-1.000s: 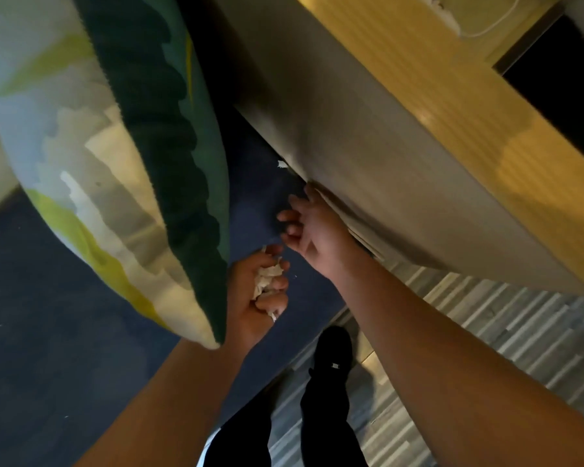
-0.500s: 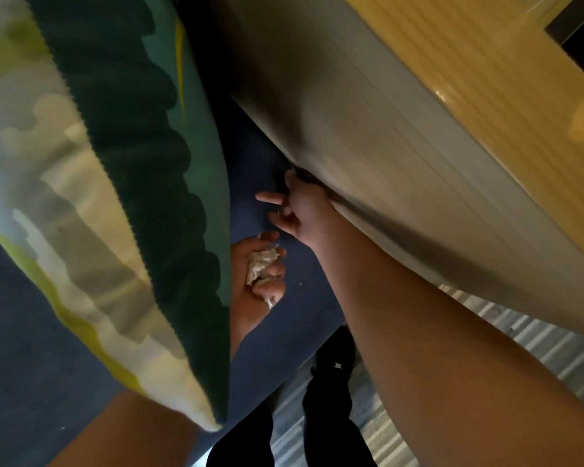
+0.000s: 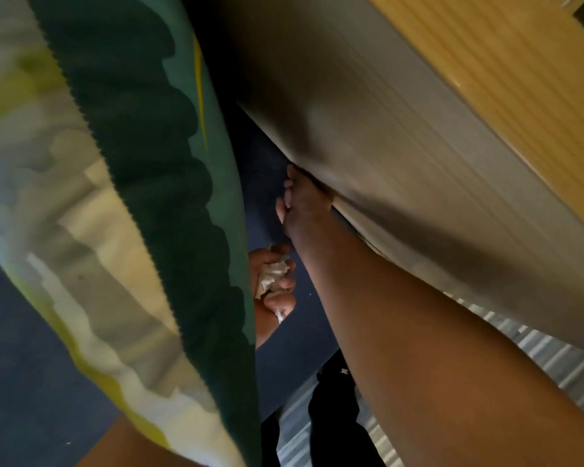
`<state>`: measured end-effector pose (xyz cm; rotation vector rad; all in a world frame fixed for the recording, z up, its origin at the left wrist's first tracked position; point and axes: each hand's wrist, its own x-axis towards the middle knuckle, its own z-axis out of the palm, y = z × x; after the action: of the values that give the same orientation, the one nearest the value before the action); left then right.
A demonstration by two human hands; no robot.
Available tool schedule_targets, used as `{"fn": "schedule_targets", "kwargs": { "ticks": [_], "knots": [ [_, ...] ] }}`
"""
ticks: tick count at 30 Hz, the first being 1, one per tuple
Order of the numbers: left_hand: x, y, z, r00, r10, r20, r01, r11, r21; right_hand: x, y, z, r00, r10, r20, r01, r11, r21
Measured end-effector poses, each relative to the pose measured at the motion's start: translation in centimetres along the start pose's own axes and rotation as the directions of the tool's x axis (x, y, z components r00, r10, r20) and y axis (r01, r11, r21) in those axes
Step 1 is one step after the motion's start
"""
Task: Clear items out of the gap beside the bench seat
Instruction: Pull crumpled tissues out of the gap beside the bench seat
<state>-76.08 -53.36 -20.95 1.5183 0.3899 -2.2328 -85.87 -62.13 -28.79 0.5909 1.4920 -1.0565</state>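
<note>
right hand [image 3: 302, 205] has slid further up along the gap [image 3: 321, 192] since a moment ago, fingers now tucked right against the panel [image 3: 402, 170].

gap runs as a long diagonal slot between the blue bench seat [image 3: 270, 156] and that grey panel, lower right to upper left. looks like the fishing-out step; can't tell if those fingers are pinching anything. next it needs a feel deeper in. left hand [image 3: 272, 288] is closed round crumpled paper scraps [image 3: 271, 277], behind the cushion [image 3: 122, 197].
</note>
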Motion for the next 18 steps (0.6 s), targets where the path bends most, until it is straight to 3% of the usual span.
{"fn": "schedule_targets", "kwargs": {
  "ticks": [5,11,18],
  "knots": [
    [0.4,-0.9,0.5,0.999,-0.029,0.019,0.029,0.999,0.028,0.5,0.1,-0.7,0.997,0.015,0.073,-0.020,0.997,0.069],
    [-0.1,-1.9,-0.1,1.000,-0.002,-0.031,0.004,0.997,0.083,-0.1,-0.5,-3.2,0.958,0.103,0.267,-0.122,0.991,0.055],
    [-2.3,-2.9,-0.4,1.000,0.020,0.004,-0.020,1.000,0.011,-4.0,0.0,-5.9,0.942,-0.020,0.334,0.059,0.992,-0.107]
  ]
}}
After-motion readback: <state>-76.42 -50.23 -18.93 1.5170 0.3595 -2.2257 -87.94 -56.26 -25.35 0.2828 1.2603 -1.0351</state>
